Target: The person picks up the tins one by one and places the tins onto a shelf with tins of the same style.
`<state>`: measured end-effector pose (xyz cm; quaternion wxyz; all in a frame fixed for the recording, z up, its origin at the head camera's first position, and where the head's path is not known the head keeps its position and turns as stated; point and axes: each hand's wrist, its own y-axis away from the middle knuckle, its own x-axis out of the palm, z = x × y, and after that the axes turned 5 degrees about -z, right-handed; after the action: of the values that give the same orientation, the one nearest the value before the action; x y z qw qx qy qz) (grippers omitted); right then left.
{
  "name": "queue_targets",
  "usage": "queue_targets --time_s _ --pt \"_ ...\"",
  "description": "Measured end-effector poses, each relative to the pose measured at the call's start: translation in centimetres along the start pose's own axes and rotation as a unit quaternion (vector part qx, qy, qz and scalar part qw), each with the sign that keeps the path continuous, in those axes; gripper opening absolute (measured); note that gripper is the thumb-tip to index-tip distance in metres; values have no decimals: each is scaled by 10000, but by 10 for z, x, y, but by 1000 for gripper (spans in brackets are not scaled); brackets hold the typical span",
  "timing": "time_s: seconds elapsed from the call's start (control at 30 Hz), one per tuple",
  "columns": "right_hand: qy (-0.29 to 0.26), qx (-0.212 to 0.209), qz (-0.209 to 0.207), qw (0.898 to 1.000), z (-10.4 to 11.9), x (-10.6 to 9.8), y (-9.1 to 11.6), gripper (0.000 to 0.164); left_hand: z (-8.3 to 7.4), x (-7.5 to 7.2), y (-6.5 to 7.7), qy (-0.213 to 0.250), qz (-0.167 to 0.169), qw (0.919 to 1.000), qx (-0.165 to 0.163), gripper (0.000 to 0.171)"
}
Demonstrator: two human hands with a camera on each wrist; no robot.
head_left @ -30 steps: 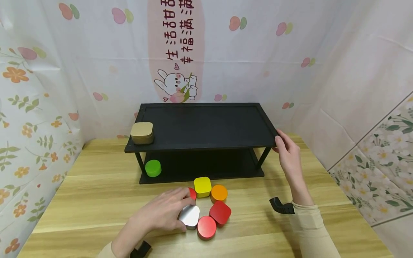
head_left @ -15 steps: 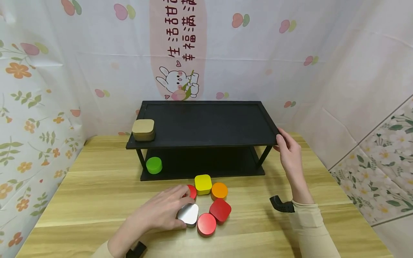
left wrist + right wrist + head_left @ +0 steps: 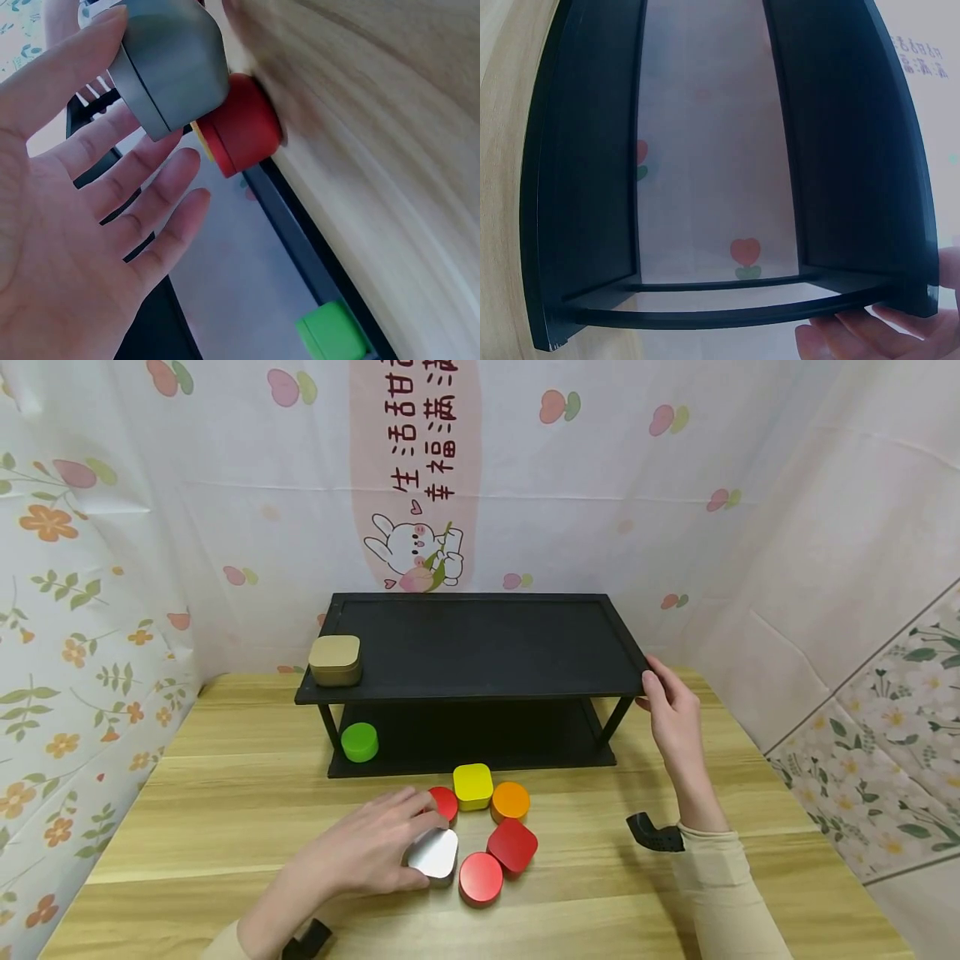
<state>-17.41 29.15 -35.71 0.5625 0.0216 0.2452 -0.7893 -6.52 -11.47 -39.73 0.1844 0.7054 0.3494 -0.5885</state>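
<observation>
My left hand (image 3: 371, 847) pinches a silver square tin (image 3: 435, 853) with rounded corners, the thumb on its near side and fingers on the far side. In the left wrist view the silver tin (image 3: 176, 64) sits between thumb and fingertips. Just beyond it is a round red tin (image 3: 444, 805), partly covered by the fingers. My right hand (image 3: 675, 710) holds the front right corner of the black two-tier shelf (image 3: 487, 647), thumb on top and fingers beneath. The right wrist view has that hand (image 3: 877, 334) at the upper tier's end.
Right of the silver tin, a yellow square tin (image 3: 472, 787), an orange round tin (image 3: 511, 802), a dark red square tin (image 3: 513, 845) and a red round tin (image 3: 481, 879) curve round. A gold tin (image 3: 335, 660) stands on the upper tier, a green tin (image 3: 360, 742) on the lower.
My left hand has drawn the silver tin slightly left, opening a gap to the near red round tin. My right hand stays on the shelf corner. The head view has tilted slightly.
</observation>
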Motion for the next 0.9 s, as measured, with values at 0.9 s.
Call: queue_targets --time_s 0.9 --pt "162 -45 21 9999 -1 -1 1 52 7 -28 3 577 -374 9975 -143 49"
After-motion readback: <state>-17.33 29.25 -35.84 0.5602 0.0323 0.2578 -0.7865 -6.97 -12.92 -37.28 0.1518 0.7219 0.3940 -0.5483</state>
